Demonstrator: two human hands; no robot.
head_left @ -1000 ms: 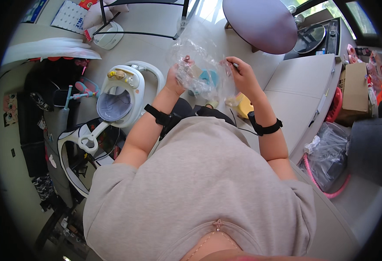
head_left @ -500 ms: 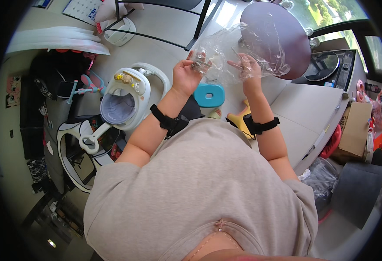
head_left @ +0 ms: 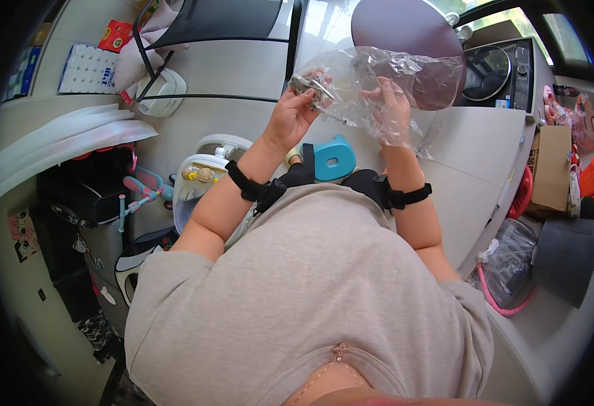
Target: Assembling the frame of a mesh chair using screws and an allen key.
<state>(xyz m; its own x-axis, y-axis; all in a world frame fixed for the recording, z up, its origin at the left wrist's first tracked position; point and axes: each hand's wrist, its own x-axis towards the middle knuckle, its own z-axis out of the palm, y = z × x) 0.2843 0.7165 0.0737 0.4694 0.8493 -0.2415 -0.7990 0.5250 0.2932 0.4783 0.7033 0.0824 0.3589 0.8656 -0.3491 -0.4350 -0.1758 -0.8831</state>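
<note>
My left hand (head_left: 290, 120) is closed around several small silvery metal pieces (head_left: 308, 85), their exact kind unclear. Against them lies one end of a crumpled clear plastic bag (head_left: 345, 76), stretched between both hands. The thumb and fingers of my right hand (head_left: 396, 111) are pinched together at the bag's other side, with film partly over them. Whether anything inside the bag is also between those fingers is hard to see. Both hands are raised in front of me, apart from each other.
Beyond the bag stands a round brown table (head_left: 405, 27). A turquoise stool (head_left: 335, 161) is below my hands. A black-framed chair (head_left: 222, 68) stands ahead on the left, a white baby walker (head_left: 199, 177) by my left arm. On the right are a pale cabinet top (head_left: 472, 145) and cardboard box (head_left: 552, 166).
The whole view has shifted, bringing more of the chair into sight and hiding more of the walker behind my left arm. Both hands still have the bag between them.
</note>
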